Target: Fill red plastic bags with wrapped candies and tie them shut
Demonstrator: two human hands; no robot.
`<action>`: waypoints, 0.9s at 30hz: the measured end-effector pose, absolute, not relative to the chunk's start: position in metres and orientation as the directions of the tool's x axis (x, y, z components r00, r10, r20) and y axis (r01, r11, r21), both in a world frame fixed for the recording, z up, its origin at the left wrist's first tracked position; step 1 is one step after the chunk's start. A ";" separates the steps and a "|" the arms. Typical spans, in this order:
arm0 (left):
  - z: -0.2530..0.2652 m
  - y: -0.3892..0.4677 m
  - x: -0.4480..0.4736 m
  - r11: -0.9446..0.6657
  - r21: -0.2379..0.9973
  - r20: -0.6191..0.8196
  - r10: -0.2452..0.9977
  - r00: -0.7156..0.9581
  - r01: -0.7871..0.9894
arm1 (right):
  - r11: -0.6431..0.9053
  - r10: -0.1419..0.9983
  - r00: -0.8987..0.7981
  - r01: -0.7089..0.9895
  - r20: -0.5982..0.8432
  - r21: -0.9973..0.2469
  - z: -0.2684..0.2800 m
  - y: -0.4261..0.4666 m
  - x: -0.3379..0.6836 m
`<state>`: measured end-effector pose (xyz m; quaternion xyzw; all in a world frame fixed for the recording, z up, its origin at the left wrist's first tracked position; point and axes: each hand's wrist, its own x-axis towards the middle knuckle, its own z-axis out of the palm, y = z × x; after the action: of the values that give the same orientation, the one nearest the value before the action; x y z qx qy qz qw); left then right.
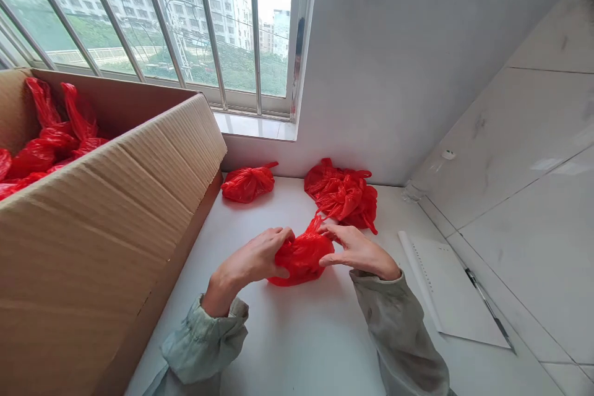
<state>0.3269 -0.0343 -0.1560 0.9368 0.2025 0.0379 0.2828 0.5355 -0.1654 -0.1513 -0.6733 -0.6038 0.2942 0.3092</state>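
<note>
A tied red plastic bag [302,257] with something bulky inside sits on the white table in front of me. My left hand [255,258] grips its left side, thumb low at the front and fingers over the top. Against its right side is my right hand [359,250], thumb and fingers curved around the edge close to the gathered top. The bag's contents are hidden. Just behind it lies a heap of crumpled red plastic bags [343,192]. A smaller tied red bag [249,183] rests by the wall at the back left.
On the left stands a large cardboard box [139,179] holding several red bags [55,142]. To the right are a notebook [457,288], a pen [487,303] and a clear plastic bottle [427,178] by the tiled wall. A barred window [208,31] is behind.
</note>
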 end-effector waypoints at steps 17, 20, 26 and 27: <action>-0.133 -0.024 0.315 -0.602 0.743 0.051 0.485 0.873 0.291 | -0.197 0.913 0.400 0.603 0.078 -0.773 -0.145 -0.159 0.536; -0.128 -0.027 0.313 -0.584 0.772 0.039 0.437 0.898 0.250 | -0.168 0.913 0.392 0.618 0.116 -0.768 -0.142 -0.161 0.535; -0.127 -0.044 0.317 -0.649 0.705 -0.018 0.385 0.923 0.285 | -0.077 0.951 0.287 0.585 0.118 -0.807 -0.135 -0.161 0.515; -0.129 -0.047 0.319 -0.663 0.687 -0.015 0.397 0.918 0.297 | -0.061 0.956 0.268 0.580 0.120 -0.812 -0.135 -0.161 0.512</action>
<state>0.3191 -0.0469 -0.1289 0.9093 0.1908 0.0682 0.3635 0.5119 -0.1610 -0.1346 -0.6892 -0.5572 0.2352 0.3990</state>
